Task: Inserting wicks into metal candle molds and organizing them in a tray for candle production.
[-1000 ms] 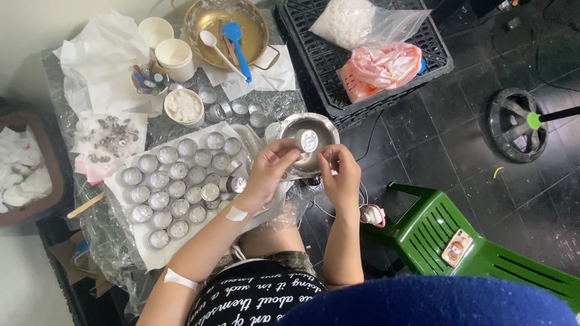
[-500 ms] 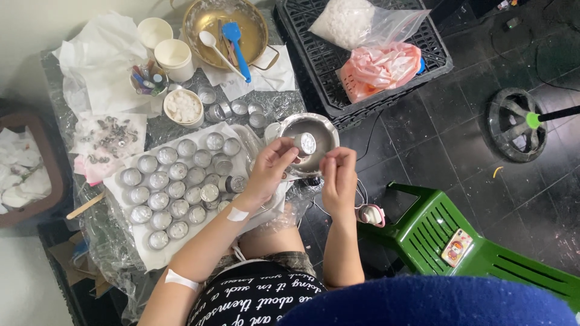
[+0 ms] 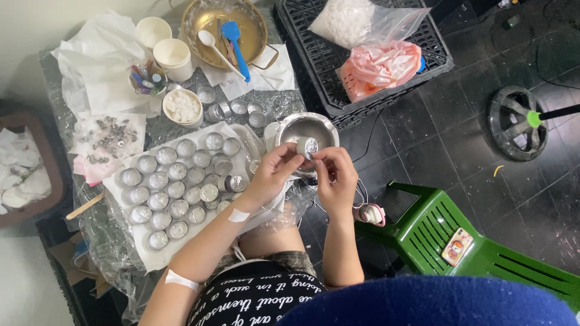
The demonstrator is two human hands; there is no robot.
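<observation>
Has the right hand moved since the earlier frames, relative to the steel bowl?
Yes, slightly: the right hand has shifted closer to the steel bowl, meeting the left hand on the small foil cup.

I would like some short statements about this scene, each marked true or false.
1. Both hands, left hand and right hand, hold one small silver foil cup. True.
2. The blue spatula lies in the black plastic crate. False: it lies in the golden metal bowl.
3. Many small silver cups stand in rows on white paper. True.
4. The green plastic chair is empty. False: a small colourful flat thing lies on it.
</observation>
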